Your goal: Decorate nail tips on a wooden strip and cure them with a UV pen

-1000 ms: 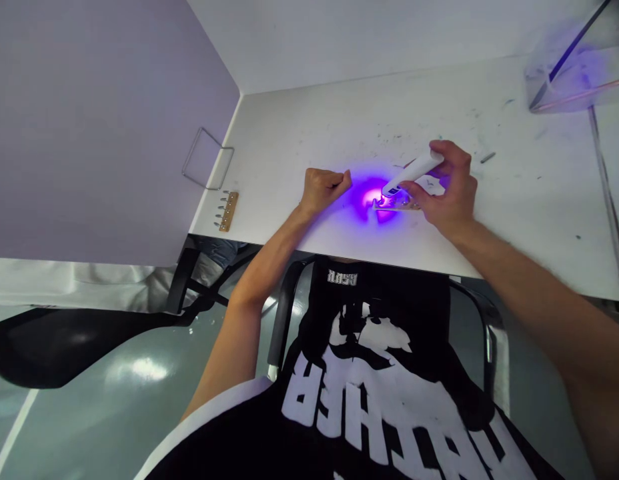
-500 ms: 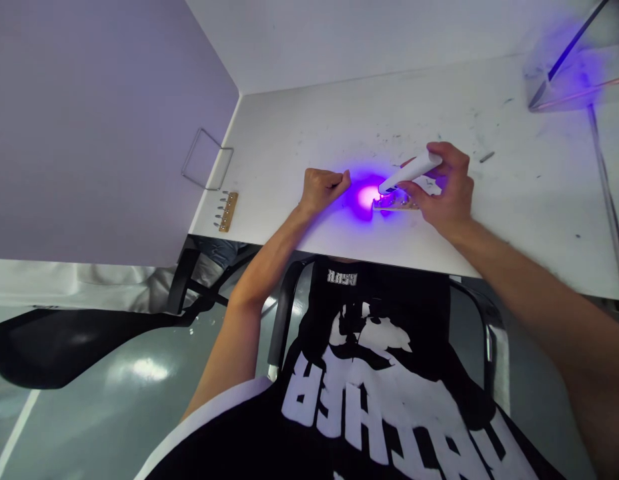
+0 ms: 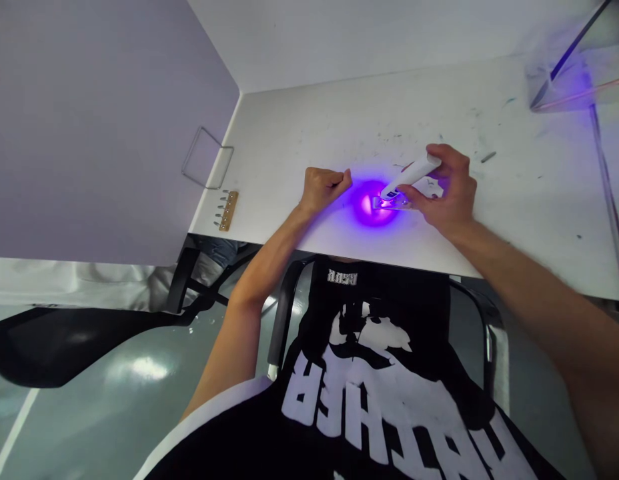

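Observation:
My right hand (image 3: 447, 193) grips a white pen-shaped lamp (image 3: 410, 175), its tip pointing down and left at a small flat strip (image 3: 389, 203) on the white table (image 3: 339, 127). A bright violet glow (image 3: 369, 202) falls on the strip's left end and the table around it. My right fingers also rest by the strip's right end. My left hand (image 3: 323, 187) lies on the table just left of the glow, curled into a fist with nothing visible in it.
A small wooden strip with metal pins (image 3: 227, 210) lies near the table's front left edge, beside a bent wire frame (image 3: 208, 160). A clear plastic piece (image 3: 574, 80) sits at the far right corner, tinted violet. A lilac partition (image 3: 89, 120) stands to the left. Small specks dot the tabletop.
The lamp's tip has dropped slightly closer to the strip, and the violet glow has shifted a little toward me. My left fist has stayed put.

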`<state>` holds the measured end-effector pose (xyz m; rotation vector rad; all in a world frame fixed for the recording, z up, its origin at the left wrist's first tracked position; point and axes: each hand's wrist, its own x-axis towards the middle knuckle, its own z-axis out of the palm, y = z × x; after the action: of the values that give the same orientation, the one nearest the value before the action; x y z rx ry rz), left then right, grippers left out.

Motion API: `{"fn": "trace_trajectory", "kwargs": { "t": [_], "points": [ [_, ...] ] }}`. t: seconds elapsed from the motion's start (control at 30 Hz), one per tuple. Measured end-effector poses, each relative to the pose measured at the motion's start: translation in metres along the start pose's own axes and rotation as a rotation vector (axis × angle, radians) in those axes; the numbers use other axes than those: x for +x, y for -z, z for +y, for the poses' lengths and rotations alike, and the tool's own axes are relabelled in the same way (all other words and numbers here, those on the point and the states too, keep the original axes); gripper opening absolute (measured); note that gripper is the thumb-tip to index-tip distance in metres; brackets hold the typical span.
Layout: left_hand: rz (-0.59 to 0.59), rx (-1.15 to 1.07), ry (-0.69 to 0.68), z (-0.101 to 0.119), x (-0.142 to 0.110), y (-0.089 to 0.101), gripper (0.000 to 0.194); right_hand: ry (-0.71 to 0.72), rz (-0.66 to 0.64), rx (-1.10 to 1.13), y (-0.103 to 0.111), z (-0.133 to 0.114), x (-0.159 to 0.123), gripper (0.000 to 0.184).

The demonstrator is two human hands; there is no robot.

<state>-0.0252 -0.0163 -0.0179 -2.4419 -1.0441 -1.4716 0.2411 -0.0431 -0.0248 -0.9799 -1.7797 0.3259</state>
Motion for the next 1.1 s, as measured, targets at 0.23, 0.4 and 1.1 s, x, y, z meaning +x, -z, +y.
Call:
{"fn": "trace_trajectory", "kwargs": {
  "t": [0.23, 0.4, 1.1],
  "points": [
    [0.002, -0.004, -0.007, 0.001, 0.001, 0.001, 0.057, -0.003, 0.002, 0.027, 0.001, 0.000, 0.001, 0.069],
    [-0.004, 0.007, -0.002, 0.002, 0.001, 0.001, 0.057, -0.019, 0.013, -0.047, 0.008, -0.001, 0.006, 0.068],
    [-0.059, 0.032, 0.046, 0.001, -0.002, 0.001, 0.058, 0.007, -0.008, -0.078, 0.010, -0.001, 0.007, 0.067]
  ]
}}
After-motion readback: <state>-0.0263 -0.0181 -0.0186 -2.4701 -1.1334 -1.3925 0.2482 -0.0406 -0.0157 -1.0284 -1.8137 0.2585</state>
